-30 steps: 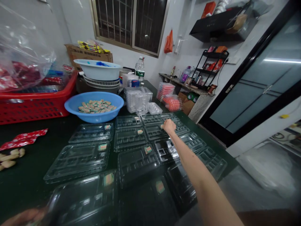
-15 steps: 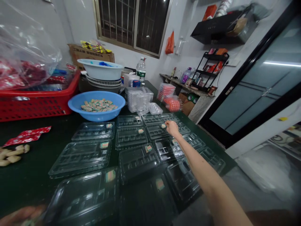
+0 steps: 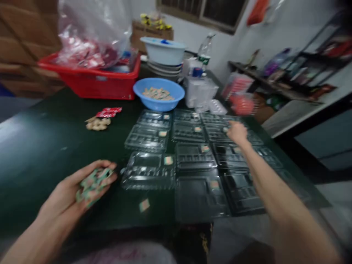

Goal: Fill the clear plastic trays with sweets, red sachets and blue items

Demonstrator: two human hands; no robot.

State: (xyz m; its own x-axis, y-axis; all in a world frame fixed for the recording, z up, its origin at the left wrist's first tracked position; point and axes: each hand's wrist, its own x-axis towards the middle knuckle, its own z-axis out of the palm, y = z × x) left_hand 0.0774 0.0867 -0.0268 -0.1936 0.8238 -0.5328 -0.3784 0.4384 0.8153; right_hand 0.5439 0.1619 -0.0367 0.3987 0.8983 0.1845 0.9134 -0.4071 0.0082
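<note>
My left hand (image 3: pixel 64 196), palm up over the near left of the table, cups a pile of small square packets (image 3: pixel 95 185) in green, pink and cream. Across the table my right hand (image 3: pixel 238 132) reaches to the far rows of clear plastic trays (image 3: pixel 148 139). Its fingers look closed, with their tips beside a small pale packet (image 3: pixel 225 129) in a tray; blur hides whether they grip anything. Many trays show one packet each near a corner, such as this packet (image 3: pixel 168 160). A loose packet (image 3: pixel 144 205) lies on the table near its front edge.
A blue basin (image 3: pixel 159 105) of packets stands behind the trays, beside a red basket (image 3: pixel 101 86) with bagged goods. Stacked clear containers (image 3: pixel 202 91) are to its right. Ginger-like pieces (image 3: pixel 98 124) and a red wrapper (image 3: pixel 110 112) lie left on the dark table.
The view has swung left and down. My left hand, earlier only partly visible at the lower left edge, now shows fully with its packets. My right hand stays over the far trays.
</note>
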